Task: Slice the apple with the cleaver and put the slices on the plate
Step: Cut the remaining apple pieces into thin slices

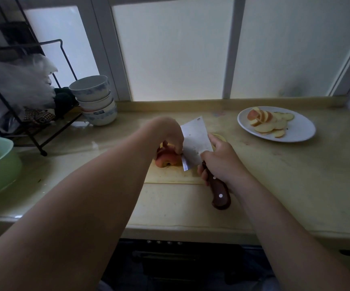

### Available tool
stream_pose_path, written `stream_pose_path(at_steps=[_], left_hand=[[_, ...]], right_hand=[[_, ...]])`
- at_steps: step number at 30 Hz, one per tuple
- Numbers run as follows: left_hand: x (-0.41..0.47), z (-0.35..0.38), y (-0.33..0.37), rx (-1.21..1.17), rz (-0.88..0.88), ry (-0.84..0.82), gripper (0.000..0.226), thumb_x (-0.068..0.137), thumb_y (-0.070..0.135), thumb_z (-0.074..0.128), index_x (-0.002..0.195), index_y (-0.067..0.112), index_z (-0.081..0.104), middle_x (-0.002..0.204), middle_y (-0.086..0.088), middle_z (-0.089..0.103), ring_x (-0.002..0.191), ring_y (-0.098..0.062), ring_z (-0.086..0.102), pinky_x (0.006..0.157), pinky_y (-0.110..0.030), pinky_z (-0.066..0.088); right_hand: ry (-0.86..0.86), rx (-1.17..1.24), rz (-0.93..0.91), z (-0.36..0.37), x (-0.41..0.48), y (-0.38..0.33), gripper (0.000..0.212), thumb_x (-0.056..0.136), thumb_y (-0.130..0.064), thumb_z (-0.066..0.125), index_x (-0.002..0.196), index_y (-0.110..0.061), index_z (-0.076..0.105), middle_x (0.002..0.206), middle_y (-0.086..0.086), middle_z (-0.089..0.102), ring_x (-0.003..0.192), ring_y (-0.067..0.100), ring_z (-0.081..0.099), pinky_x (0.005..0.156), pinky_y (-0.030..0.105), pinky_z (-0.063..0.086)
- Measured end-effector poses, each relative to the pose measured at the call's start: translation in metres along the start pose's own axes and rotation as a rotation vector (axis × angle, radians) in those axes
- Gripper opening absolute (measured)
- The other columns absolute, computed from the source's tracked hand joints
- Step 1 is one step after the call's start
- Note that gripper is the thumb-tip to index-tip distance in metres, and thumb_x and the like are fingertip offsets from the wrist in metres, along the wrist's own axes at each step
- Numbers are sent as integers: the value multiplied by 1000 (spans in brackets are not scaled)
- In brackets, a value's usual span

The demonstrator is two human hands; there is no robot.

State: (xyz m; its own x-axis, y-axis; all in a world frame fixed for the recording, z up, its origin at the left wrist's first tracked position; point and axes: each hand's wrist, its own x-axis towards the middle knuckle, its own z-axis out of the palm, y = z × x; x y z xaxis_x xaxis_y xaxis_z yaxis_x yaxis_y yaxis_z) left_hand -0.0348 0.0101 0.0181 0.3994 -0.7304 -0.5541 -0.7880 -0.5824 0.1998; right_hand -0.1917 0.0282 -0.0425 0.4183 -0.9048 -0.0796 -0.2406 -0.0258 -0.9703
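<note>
The apple [166, 159] is being held down on the cutting board [169, 175] by the left hand [171, 135]; the cleaver [195, 141] is being gripped by the right hand [222, 162]; fingertips [177, 151] are sitting against the blade, so a nick is being risked if the apple rolls; slices [268, 122] are lying on the plate [300, 129].

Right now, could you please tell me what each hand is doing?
The left hand holds the apple.
The right hand grips the cleaver.
</note>
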Motion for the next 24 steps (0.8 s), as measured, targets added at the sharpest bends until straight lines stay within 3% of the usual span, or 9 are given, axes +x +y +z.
stream_pose_path(at_steps=[6,11,16,24], left_hand=[[0,-1,-2,-24,29,1,60,93,16,71,141,-5,42,122,-26,50,111,-49,63,98,-54,53],[2,0,-6,-26,44,13,57,92,19,74,134,-8,47,128,-28,57,106,-47,67,96,-53,54],[-1,1,-10,-7,64,37,55,92,24,74,129,-9,51,125,-30,61,104,-45,69,97,-51,55],[-3,1,-11,-2,79,65,46,92,23,74,122,-6,55,91,-23,60,105,-42,69,98,-50,54]], right_hand=[[-19,-78,-1,-1,-2,-4,75,88,4,35,156,-28,43,61,13,60,40,18,53,40,27,45],[-26,-95,11,-1,-1,-6,79,90,2,36,163,-30,33,61,12,62,40,17,54,42,25,45],[-13,-128,10,2,10,-9,79,88,3,35,161,-26,35,62,11,64,40,16,55,42,25,45],[-9,-138,-3,8,12,-5,77,89,3,35,161,-25,37,54,4,62,40,15,54,40,21,42]])
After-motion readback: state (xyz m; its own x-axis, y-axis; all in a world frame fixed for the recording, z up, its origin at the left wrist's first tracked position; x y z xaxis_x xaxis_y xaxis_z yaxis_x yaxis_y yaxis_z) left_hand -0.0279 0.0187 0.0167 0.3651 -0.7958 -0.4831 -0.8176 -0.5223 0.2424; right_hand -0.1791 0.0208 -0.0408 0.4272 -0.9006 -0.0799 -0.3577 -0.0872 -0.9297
